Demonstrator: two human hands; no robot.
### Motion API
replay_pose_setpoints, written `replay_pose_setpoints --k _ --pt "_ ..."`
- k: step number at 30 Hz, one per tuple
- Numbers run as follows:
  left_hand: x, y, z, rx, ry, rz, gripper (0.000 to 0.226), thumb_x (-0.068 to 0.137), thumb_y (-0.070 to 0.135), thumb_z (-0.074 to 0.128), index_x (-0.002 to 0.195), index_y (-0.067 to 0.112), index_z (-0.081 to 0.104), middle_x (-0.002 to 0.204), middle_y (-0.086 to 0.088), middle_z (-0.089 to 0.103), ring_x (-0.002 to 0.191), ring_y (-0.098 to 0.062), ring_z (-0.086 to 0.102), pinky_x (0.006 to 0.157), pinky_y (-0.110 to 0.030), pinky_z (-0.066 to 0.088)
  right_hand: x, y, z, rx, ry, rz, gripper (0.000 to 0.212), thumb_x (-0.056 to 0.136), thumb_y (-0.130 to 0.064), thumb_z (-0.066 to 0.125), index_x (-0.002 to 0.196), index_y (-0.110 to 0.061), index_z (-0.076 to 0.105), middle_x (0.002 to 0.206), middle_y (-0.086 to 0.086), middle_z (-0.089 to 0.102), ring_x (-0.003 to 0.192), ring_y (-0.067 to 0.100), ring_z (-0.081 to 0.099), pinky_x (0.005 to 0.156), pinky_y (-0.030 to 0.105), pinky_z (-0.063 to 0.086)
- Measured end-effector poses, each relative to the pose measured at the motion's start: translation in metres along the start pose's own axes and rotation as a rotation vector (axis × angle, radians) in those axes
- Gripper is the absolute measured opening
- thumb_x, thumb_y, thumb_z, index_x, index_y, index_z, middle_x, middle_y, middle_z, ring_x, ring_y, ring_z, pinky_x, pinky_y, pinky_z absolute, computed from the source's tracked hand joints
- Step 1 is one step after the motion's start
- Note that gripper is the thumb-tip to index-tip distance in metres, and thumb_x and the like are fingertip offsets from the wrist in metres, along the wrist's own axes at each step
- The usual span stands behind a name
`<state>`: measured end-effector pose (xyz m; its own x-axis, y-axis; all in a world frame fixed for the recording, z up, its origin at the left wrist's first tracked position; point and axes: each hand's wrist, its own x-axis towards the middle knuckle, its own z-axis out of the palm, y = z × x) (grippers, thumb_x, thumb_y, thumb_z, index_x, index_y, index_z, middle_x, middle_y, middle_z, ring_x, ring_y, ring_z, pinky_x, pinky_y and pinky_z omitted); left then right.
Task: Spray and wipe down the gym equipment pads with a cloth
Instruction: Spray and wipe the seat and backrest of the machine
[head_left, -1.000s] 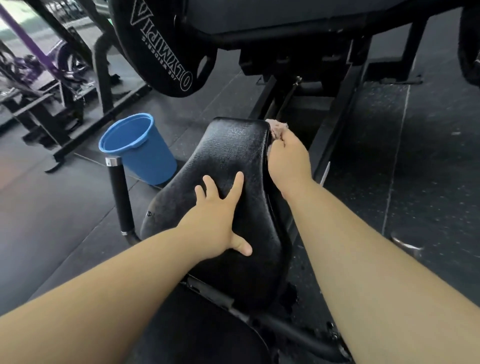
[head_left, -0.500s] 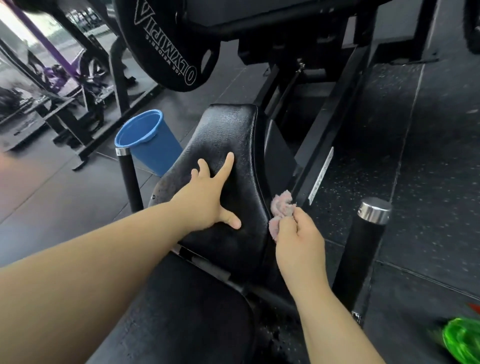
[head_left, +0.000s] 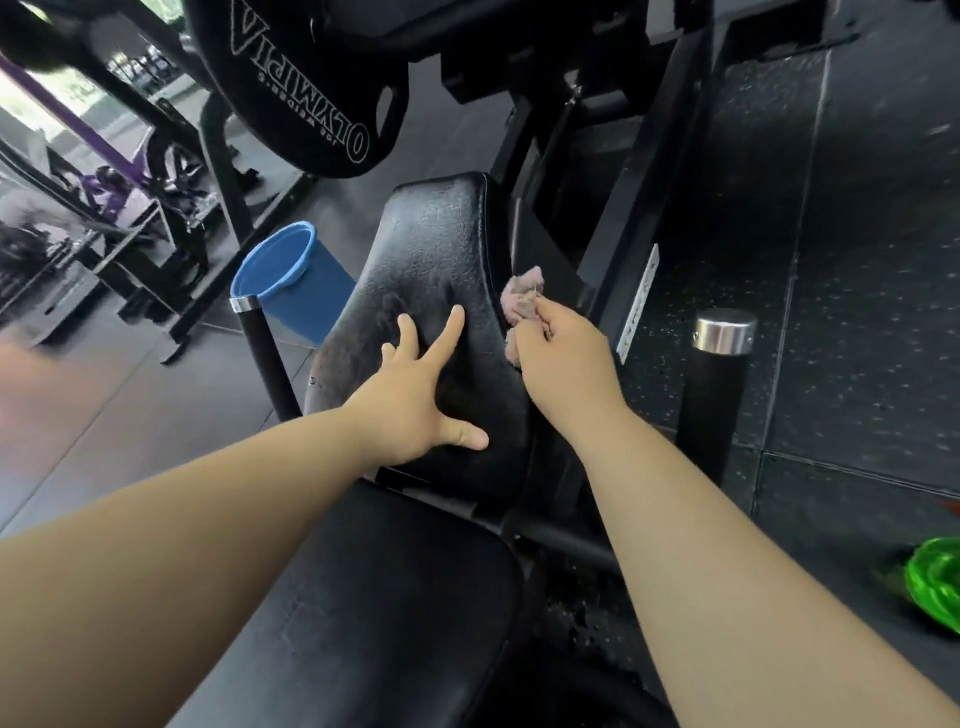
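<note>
Evidently the left hand lies flat, fingers spread, on the black pad, probably to brace it; the right hand pinches the pink cloth, bunched, against the pad's right edge, likely to wipe that side.

Gym interior. Landmark: the black padded vinyl backrest of a weight machine. Above and behind the backrest sits a black round weight plate with white "OLYMPIA" lettering, seen upside down. To the backrest's right a black cylindrical post with a chrome cap stands on black speckled rubber floor tiles. Well to its left stand purple-framed exercise machines, partly blurred.
</note>
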<state>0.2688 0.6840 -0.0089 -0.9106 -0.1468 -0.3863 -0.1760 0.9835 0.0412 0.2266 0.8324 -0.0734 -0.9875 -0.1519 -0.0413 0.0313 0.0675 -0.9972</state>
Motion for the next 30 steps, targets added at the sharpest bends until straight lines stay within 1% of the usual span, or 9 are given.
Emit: replay_pose_setpoints --k 3,7,14,16,19,21,23,26,30 --pt "0.000 0.000 0.001 -0.004 0.021 -0.006 0.132 0.066 0.052 0.083 0.145 0.053 -0.022 0.159 -0.009 -0.029 0.149 -0.038 -0.011 0.118 -0.051 0.019 -0.032 0.004 -0.012 0.010 0.012 0.050 0.042 0.097 -0.033 0.041 0.058 -0.033 0.056 0.077 -0.009 0.057 0.068 0.010 0.051 0.063 0.026 0.036" --pt "-0.003 0.004 0.003 -0.013 0.044 -0.028 0.131 0.067 0.049 0.084 0.146 0.051 -0.021 0.160 -0.010 -0.026 0.149 -0.038 -0.007 0.120 -0.050 0.019 -0.076 0.010 -0.017 0.092 0.046 0.105 0.022 0.086 -0.013 0.050 0.065 -0.016 0.056 0.079 -0.006 0.060 0.068 0.009 0.053 0.063 0.025 0.042" --pt "-0.014 0.003 0.011 -0.058 0.106 -0.016 0.122 0.072 0.049 0.081 0.151 0.047 -0.011 0.163 -0.011 -0.014 0.150 -0.036 0.005 0.120 -0.045 0.019 -0.132 0.041 -0.012 0.178 0.022 0.261 0.037 0.088 -0.004 0.053 0.060 -0.027 0.060 0.059 -0.014 0.051 0.060 0.005 0.047 0.053 0.013 0.035" --pt "-0.015 0.004 0.013 -0.057 0.113 -0.011 0.119 0.074 0.049 0.080 0.151 0.047 -0.010 0.163 -0.011 -0.013 0.150 -0.036 0.007 0.120 -0.045 0.020 -0.118 0.039 -0.018 0.330 0.060 0.321 0.021 0.095 -0.006 0.049 0.079 -0.009 0.063 0.067 -0.005 0.051 0.060 0.006 0.051 0.052 0.014 0.037" --pt "-0.015 0.001 0.015 -0.060 0.118 -0.009 0.116 0.075 0.049 0.079 0.151 0.048 -0.009 0.164 -0.010 -0.013 0.150 -0.036 0.009 0.120 -0.045 0.021 -0.087 0.018 -0.011 0.313 0.100 0.168 0.036 0.101 -0.014 0.044 0.109 -0.041 0.066 0.100 -0.010 0.067 0.084 -0.005 0.059 0.076 0.011 0.046" --pt "-0.013 -0.001 0.016 -0.069 0.117 0.004 0.117 0.074 0.050 0.079 0.151 0.048 -0.009 0.163 -0.010 -0.013 0.150 -0.036 0.007 0.120 -0.045 0.020 -0.078 0.017 0.008 0.289 0.104 0.031 0.052 0.102 -0.012 0.038 0.135 -0.050 0.050 0.138 -0.017 0.055 0.116 -0.007 0.052 0.105 0.018 0.038" --pt "-0.013 -0.002 0.017 -0.074 0.109 0.000 0.117 0.074 0.049 0.079 0.151 0.049 -0.008 0.163 -0.010 -0.014 0.150 -0.037 0.007 0.120 -0.045 0.020 -0.085 0.029 0.025 0.235 0.144 0.067 0.049 0.102 -0.023 0.036 0.142 -0.051 0.040 0.147 -0.015 0.048 0.125 0.001 0.048 0.110 0.027 0.037" --pt "-0.012 -0.003 0.017 -0.075 0.093 0.004 0.116 0.075 0.049 0.079 0.151 0.049 -0.010 0.163 -0.010 -0.016 0.150 -0.038 0.006 0.119 -0.047 0.022 -0.109 0.048 0.029 0.144 0.134 0.242 0.047 0.091 -0.041 0.032 0.132 -0.040 0.055 0.118 -0.001 0.063 0.104 0.016 0.058 0.096 0.033 0.047" --pt "-0.011 -0.005 0.016 -0.065 0.117 0.006 0.113 0.075 0.050 0.076 0.152 0.047 -0.006 0.164 -0.011 -0.012 0.150 -0.036 0.007 0.119 -0.045 0.023 -0.132 0.051 0.018 0.169 0.034 0.337 0.022 0.100 -0.027 0.040 0.094 -0.028 0.061 0.087 -0.004 0.065 0.080 0.014 0.062 0.072 0.023 0.049"
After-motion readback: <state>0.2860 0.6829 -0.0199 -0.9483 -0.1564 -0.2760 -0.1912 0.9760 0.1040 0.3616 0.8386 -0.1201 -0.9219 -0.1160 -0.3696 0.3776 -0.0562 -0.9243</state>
